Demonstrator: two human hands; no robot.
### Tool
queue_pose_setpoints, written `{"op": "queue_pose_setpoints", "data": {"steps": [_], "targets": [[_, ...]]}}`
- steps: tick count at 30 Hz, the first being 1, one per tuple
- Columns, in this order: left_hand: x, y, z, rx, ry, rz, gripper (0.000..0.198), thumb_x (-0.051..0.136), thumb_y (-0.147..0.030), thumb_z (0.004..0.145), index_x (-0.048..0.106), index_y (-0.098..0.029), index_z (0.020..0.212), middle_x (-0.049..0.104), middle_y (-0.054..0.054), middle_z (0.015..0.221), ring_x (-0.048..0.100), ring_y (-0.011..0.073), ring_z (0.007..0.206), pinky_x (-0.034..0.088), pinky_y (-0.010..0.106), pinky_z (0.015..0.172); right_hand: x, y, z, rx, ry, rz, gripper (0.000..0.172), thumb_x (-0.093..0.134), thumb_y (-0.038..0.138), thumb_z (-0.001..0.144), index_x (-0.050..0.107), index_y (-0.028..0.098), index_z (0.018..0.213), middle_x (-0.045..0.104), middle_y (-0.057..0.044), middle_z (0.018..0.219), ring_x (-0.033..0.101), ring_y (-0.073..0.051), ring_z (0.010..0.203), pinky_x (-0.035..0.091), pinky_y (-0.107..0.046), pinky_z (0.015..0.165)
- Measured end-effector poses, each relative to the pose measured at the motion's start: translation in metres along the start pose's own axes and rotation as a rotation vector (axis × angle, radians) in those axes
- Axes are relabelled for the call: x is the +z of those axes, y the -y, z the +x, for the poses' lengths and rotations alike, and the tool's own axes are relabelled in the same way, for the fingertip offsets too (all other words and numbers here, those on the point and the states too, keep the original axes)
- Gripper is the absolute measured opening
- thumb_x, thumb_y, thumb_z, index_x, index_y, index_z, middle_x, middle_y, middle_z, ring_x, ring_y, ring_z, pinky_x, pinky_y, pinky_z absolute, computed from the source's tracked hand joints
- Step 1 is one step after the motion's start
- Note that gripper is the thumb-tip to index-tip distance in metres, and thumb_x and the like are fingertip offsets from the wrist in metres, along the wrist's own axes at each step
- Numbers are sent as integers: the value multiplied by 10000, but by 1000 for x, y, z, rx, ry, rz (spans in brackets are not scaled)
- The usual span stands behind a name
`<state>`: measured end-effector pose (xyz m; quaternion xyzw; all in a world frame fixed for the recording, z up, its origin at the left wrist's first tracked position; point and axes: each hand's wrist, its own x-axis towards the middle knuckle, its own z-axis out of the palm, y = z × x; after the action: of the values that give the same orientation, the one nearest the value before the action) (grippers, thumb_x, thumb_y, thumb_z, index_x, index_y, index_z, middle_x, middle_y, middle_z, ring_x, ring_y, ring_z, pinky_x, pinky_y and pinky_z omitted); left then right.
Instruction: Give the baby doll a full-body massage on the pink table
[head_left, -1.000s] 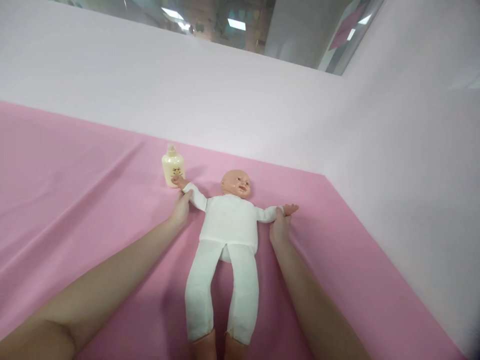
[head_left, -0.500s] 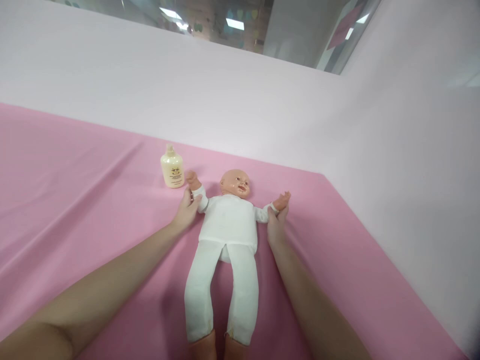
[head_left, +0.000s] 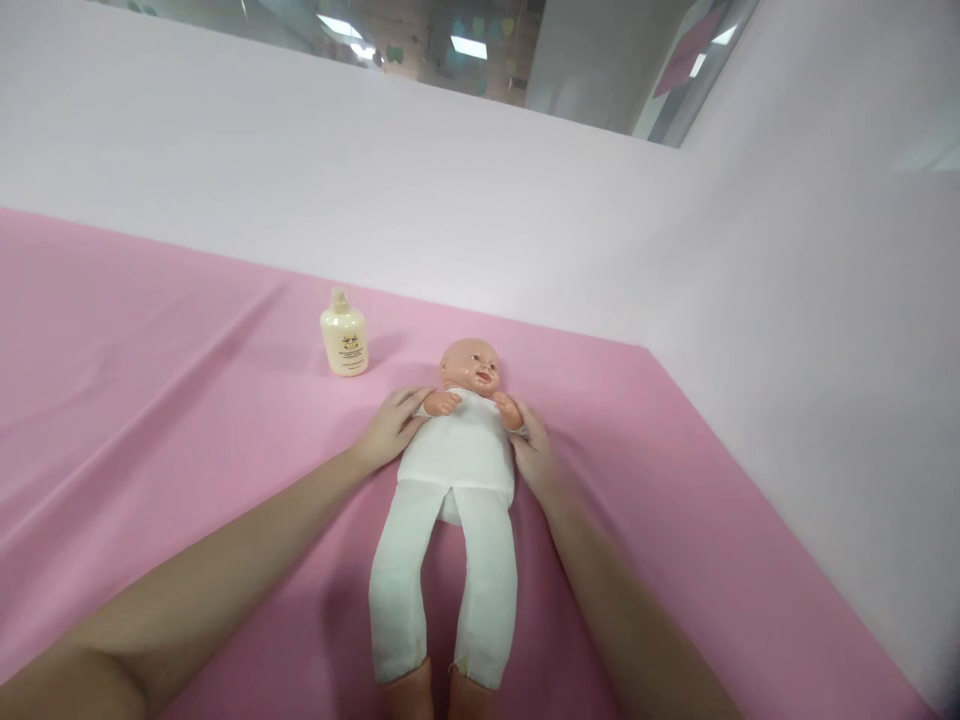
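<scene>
A baby doll [head_left: 457,450] in white clothes lies on its back on the pink cloth, its bald head toward the wall. Its two arms are folded in over the upper chest. At the doll's arm on the left of the view, my left hand [head_left: 394,425] is closed around the sleeve near the wrist. My right hand [head_left: 532,445] grips the doll's other arm near the wrist, its fingers partly hidden behind that arm. The doll's feet run out of view at the bottom edge.
A pale yellow bottle [head_left: 345,340] with a printed label stands upright left of the doll's head. The pink cloth [head_left: 187,400] has long creases on the left. Behind it rises a white wall [head_left: 375,180] with a window [head_left: 480,50] above.
Both my hands have moved inward with the doll's arms, which were spread out to the sides and are now folded over the chest. The bottle has stayed in place.
</scene>
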<state>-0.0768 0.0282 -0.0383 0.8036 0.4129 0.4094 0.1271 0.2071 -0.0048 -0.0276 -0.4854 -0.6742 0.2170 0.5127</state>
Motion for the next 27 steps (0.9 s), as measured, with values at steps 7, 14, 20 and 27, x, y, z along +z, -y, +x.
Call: {"op": "queue_pose_setpoints", "data": {"steps": [7, 14, 20, 27], "targets": [[1, 3, 0, 62, 19, 30, 435, 437, -298, 989, 525, -235, 1410, 580, 108, 1368, 522, 275, 1272, 412, 478, 1122, -1, 0, 1, -84, 95, -179, 676, 433, 57, 724, 622, 340, 1308, 630, -15, 1275, 525, -238, 1230, 394, -449, 1147], [1, 2, 0, 51, 25, 27, 443, 447, -311, 983, 527, -242, 1414, 578, 106, 1367, 513, 279, 1282, 409, 483, 1126, -1, 2, 0, -83, 95, -170, 695, 426, 56, 707, 617, 329, 1317, 623, -14, 1275, 514, -232, 1239, 379, -431, 1156], [0, -1, 0, 24, 21, -11, 455, 465, -341, 972, 536, -252, 1412, 583, 108, 1363, 509, 298, 1284, 392, 500, 1133, -1, 4, 1, -60, 45, -113, 658, 442, 81, 697, 652, 332, 1268, 648, -3, 1247, 530, -246, 1216, 379, -446, 1152], [0, -1, 0, -32, 10, -61, 477, 484, -345, 952, 524, -241, 1416, 581, 108, 1370, 492, 297, 1311, 366, 499, 1155, -1, 1, -1, -25, 26, -67, 624, 457, 102, 699, 643, 292, 1264, 641, -16, 1289, 516, -239, 1256, 365, -454, 1165]]}}
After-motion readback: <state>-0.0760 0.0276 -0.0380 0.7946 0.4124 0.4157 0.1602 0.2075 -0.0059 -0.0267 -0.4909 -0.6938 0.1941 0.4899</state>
